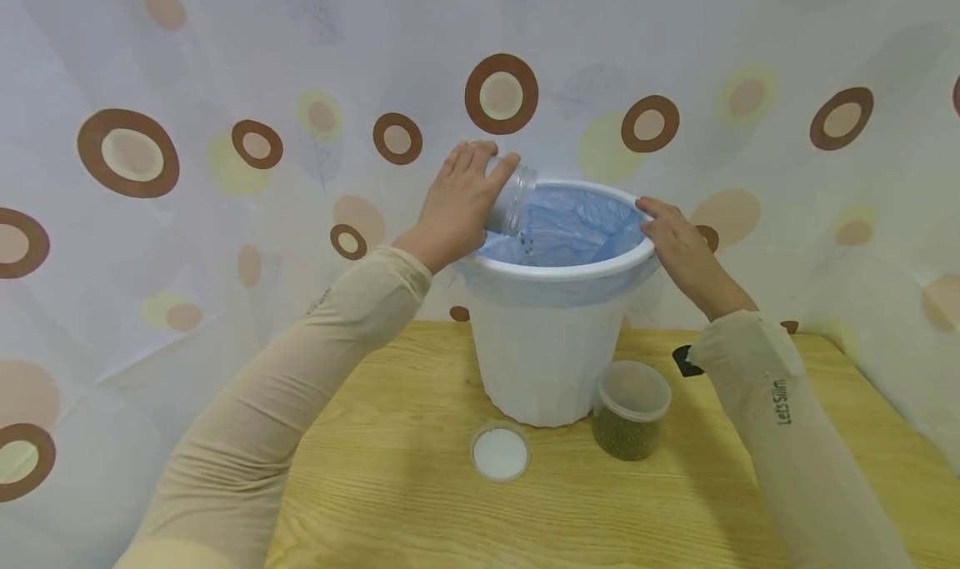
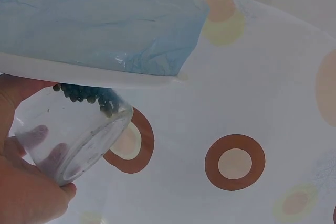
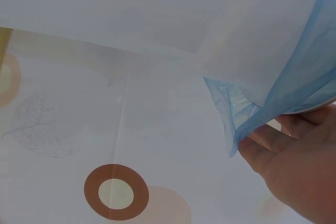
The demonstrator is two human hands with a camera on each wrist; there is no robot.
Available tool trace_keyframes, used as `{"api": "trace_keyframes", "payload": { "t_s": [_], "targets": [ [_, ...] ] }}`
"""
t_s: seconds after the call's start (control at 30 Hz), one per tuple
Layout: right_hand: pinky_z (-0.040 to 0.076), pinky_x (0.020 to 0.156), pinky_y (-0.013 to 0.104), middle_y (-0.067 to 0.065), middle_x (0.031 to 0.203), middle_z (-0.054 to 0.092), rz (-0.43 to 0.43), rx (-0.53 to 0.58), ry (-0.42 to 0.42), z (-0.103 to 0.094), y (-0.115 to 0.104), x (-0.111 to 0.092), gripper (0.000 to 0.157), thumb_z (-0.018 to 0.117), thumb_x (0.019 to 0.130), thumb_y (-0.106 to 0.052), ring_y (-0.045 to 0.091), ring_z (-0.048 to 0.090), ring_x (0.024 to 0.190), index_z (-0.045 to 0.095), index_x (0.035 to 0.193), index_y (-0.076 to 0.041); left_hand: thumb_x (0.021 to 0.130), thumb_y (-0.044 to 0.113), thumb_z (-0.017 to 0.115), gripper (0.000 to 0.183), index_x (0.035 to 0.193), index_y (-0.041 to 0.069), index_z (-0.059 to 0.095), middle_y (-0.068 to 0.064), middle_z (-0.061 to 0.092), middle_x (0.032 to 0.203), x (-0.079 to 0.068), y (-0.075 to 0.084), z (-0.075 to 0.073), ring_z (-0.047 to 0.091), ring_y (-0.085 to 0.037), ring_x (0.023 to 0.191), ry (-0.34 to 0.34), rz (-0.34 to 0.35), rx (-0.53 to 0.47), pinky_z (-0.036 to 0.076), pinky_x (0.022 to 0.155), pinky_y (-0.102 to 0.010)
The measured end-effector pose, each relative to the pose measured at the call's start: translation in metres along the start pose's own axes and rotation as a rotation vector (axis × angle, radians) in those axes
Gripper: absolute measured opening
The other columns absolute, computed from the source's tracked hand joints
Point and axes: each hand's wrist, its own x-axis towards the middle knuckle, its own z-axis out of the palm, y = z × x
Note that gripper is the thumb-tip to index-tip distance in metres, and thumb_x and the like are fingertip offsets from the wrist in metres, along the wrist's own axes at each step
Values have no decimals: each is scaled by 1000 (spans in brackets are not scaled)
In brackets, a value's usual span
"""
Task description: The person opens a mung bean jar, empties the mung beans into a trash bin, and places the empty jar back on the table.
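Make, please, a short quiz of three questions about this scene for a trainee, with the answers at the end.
1. Choose: The left hand holds a clear cylindrical jar tilted. The small dark round grains drop from it towards:
A) the wooden table
B) the blue plastic liner
C) the patterned white backdrop

2. True or false: The clear round tub of greenish contents lies on its side.

3. Complete: The right hand rests on the ____ of the tall white bin.

Key:
1. B
2. False; it stands upright on the table, in front of the bin.
3. rim
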Motion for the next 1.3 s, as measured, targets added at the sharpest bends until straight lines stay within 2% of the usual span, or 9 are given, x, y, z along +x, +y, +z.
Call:
{"api": "trace_keyframes", "payload": {
  "t_s": [0.87,1.13,1.3],
  "targets": [
    [12,111,62,9,161,7,-1,-21,2,0,1,1,58,21,102,-36,36,8,145,15,155,-12,79,-7,63,77,147,12,31,-17,29,148,1,-1,-1,20,-31,142,12,44,82,4,118,-38],
    [11,112,61,9,161,7,-7,-18,2,-1,0,1,58,21,102,-35,35,7,145,16,155,-12,79,-14,55,71,142,12,35,-17,34,143,0,-3,0,25,-32,138,63,109,104,7,118,-38],
    [11,112,61,10,161,8,-11,-16,2,0,-2,-1,58,21,102,-35,35,8,145,16,155,-11,82,-13,51,68,143,11,35,-17,35,144,1,-2,-3,25,-34,139,29,154,148,8,118,-39]
  ]
}}
